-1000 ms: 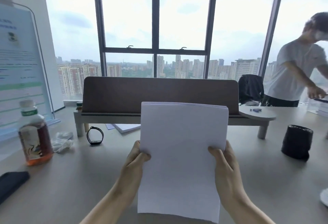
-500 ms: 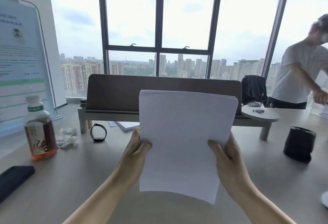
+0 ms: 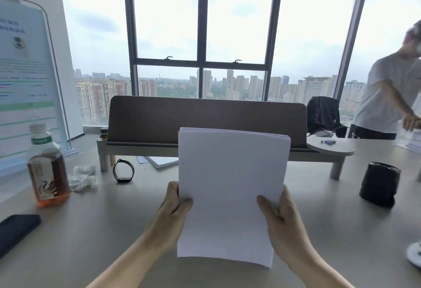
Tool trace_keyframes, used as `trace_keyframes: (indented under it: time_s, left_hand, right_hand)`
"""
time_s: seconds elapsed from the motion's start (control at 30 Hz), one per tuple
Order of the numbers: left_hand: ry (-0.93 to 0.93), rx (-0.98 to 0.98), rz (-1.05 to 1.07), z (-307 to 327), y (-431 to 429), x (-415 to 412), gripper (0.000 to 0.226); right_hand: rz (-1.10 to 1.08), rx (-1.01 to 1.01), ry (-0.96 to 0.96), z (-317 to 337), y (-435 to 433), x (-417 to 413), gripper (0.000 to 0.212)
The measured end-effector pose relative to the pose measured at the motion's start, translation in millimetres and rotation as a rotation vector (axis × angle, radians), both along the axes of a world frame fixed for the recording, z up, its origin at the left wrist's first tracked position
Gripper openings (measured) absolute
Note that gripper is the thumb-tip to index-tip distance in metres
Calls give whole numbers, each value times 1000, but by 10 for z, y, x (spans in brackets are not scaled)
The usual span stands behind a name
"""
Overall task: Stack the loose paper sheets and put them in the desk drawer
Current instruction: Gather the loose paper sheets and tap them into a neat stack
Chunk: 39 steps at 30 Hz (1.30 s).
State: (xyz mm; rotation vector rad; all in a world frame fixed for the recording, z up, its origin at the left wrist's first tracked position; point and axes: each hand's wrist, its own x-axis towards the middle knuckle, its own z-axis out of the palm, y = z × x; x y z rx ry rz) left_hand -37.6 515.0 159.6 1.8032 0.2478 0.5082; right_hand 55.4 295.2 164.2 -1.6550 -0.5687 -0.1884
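I see a tea bottle (image 3: 46,166) at left, crumpled wrapper (image 3: 82,177) beside it, wristband (image 3: 123,171), phone (image 3: 16,230), black cup (image 3: 380,184), what may be a plate (image 3: 415,253), a person (image 3: 391,96) standing at right.

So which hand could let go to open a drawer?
Either: the left hand and right hand grip opposite edges of the paper stack alike. No drawer is in view to favour a side.

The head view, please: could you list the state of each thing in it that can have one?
paper stack: upright, squared, held off the desk
left hand: shut on the stack's left edge
right hand: shut on its right edge
tea bottle: upright, capped, partly full
wristband: on edge, strap looped
phone: flat, screen dark
black container: standing on the desk
windows: closed
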Motion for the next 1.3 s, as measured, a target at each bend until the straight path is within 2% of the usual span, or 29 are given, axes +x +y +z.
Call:
trace_keyframes:
  time_s: [0.07,0.13,0.17,0.2,0.23,0.27,0.3,0.33,0.4,0.47,0.57,0.6,0.67,0.73,0.77,0.8,0.83,0.87,0.9,0.93,1.13,1.23,1.3]
  left_hand:
    - [-111,158,148,302,39,5,33]
    - [-334,574,379,825,20,-30,73]
    - [-395,814,385,1119,-52,-52,90]
    - [-373,1053,312,1379,-144,-33,97]
    - [-290,1259,206,1598,-265,4,97]
    - [-185,1380,101,1745,-371,57,89]
    - [-77,1412,11,1833,-430,118,72]
    - [13,1372,-48,1887,-451,164,48]
    - [37,1194,-124,1864,-404,192,8]
    - [-34,1115,-136,1769,-396,125,13]
    - [-186,962,-12,1559,-182,-11,18]
    - [-213,840,8,1479,-78,-47,15]
    - [-271,480,18,1268,161,-128,6]
    - [-310,134,52,991,326,-204,16]
    - [-319,0,73,816,375,-216,15]
    - [-319,-115,97,641,380,-223,14]
    - [-306,-193,118,479,364,-224,18]
    - [-295,-236,129,329,351,-211,20]
    - [-279,-239,146,192,360,-187,21]
    - [-274,-232,150,95,349,-164,22]
    - [-298,-88,176,-194,288,-100,27]
    - [-271,-72,166,-355,278,-126,35]
    - [-253,-52,170,-387,279,-136,38]
  right_hand:
    - [-9,-21,-18,16,1,16,46]
    - [-25,-46,-51,23,11,30,40]
    - [-32,-59,-72,23,18,31,36]
    - [-43,-70,-94,27,31,25,33]
    - [-51,-75,-114,38,43,14,29]
    - [-54,-78,-128,57,49,-1,25]
    - [-57,-88,-144,83,50,-11,21]
    - [-56,-105,-158,119,42,-30,18]
    - [-47,-145,-192,202,16,-47,13]
    - [-63,-196,-249,301,-82,-72,11]
    - [-115,-278,-271,441,-130,21,15]
    - [-164,-294,-249,455,-179,96,24]
    - [-297,-319,-151,428,-319,231,57]
    - [-244,-156,101,353,-426,330,89]
    - [-138,-37,222,316,-427,337,91]
    - [-21,47,281,289,-399,329,81]
    - [59,74,277,255,-349,332,61]
    - [72,45,234,223,-290,327,39]
    - [57,29,181,191,-230,314,26]
    - [26,21,140,141,-188,315,24]
    - [-5,94,92,-230,-141,284,32]
    - [45,86,86,-417,-148,205,38]
    - [62,84,87,-468,-159,202,34]
